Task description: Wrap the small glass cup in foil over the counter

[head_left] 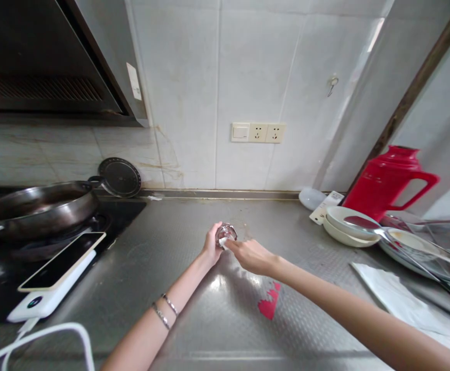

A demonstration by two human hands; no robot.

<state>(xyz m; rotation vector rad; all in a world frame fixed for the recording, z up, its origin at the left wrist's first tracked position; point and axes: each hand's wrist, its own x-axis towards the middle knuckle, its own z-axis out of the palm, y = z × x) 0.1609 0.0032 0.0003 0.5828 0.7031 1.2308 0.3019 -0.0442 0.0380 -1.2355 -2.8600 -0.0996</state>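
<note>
A small clear round glass vessel [230,230] is tilted over the middle of the steel counter, its mouth facing me. It could be a cup or an ashtray; I cannot tell which. My left hand [210,243] wraps around its left side. My right hand [253,255] is closed, its fingertips pressing a white wad [224,241], which looks like tissue, at the vessel's lower rim. How far the wad reaches inside is hidden by my fingers.
A steel pan [61,208] sits on the black stove at left, with a phone [65,263] on a white power bank [51,296] in front. At right stand a red thermos jug [383,180], stacked bowls [348,234], plates with utensils and a white cloth [398,299].
</note>
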